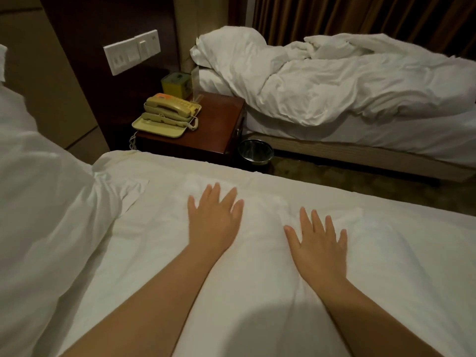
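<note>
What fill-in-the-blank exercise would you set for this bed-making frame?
1. The left hand and right hand both press ____ on the white sheet, fingers spread.
2. The telephone sits on the ____ beside the far bed.
3. The metal bin stands on the ____, next to that bed.
Missing words: flat; nightstand; floor.

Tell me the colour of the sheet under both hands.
Plain white sheet, clearest in the head view.

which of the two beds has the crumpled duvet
The far bed beside the curtain: its duvet lies bunched, while the near bed under the left hand and right hand is smooth.
</note>
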`<action>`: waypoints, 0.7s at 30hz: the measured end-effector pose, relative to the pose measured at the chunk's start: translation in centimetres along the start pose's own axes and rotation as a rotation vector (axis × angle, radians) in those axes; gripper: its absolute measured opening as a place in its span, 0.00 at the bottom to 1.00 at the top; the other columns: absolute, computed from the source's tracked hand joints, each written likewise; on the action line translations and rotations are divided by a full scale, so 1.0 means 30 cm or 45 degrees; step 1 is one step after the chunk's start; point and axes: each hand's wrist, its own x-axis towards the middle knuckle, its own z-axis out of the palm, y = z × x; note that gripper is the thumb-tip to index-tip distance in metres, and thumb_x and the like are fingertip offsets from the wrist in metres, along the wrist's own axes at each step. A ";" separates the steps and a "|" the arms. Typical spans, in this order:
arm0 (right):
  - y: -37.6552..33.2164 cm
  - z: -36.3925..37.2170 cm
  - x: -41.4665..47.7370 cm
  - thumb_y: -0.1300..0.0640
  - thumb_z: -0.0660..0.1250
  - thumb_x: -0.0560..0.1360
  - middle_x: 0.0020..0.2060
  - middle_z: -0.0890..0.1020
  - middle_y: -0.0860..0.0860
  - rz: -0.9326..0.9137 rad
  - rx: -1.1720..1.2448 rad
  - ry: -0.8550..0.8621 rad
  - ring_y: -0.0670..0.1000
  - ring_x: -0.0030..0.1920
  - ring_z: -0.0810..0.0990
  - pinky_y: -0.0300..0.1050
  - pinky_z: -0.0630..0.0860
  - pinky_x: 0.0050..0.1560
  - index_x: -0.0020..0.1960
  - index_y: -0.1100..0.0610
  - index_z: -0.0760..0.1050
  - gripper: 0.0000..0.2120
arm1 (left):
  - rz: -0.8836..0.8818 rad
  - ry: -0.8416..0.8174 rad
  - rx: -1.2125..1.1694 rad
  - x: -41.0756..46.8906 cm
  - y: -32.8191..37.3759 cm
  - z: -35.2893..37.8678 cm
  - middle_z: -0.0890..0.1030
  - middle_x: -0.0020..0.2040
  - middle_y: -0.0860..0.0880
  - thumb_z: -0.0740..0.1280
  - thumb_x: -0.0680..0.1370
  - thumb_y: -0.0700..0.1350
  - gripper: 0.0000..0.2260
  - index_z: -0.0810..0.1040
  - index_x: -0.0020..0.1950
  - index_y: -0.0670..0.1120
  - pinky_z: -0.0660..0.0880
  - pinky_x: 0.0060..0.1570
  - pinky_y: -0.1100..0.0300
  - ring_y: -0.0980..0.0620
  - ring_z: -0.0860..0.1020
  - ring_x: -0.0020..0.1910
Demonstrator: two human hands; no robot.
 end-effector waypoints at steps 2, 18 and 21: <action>-0.010 0.076 0.045 0.33 0.31 0.69 0.78 0.42 0.48 -0.022 0.027 -0.007 0.53 0.77 0.40 0.57 0.37 0.74 0.77 0.44 0.37 0.38 | -0.079 -0.112 0.055 0.037 -0.095 0.109 0.54 0.78 0.50 0.44 0.82 0.57 0.22 0.55 0.77 0.58 0.42 0.73 0.44 0.51 0.48 0.77; -0.021 0.287 0.191 0.36 0.37 0.78 0.77 0.55 0.45 -0.041 0.121 -0.065 0.49 0.77 0.49 0.55 0.42 0.75 0.78 0.43 0.48 0.29 | -0.032 -0.279 0.122 0.194 -0.193 0.317 0.57 0.77 0.52 0.41 0.82 0.58 0.23 0.59 0.75 0.58 0.42 0.73 0.44 0.51 0.50 0.77; -0.024 0.288 0.191 0.36 0.37 0.78 0.77 0.55 0.45 -0.050 0.097 -0.065 0.49 0.77 0.50 0.55 0.43 0.75 0.78 0.43 0.48 0.29 | -0.025 -0.292 0.120 0.189 -0.191 0.318 0.59 0.77 0.52 0.41 0.82 0.57 0.23 0.59 0.75 0.57 0.43 0.73 0.44 0.51 0.51 0.77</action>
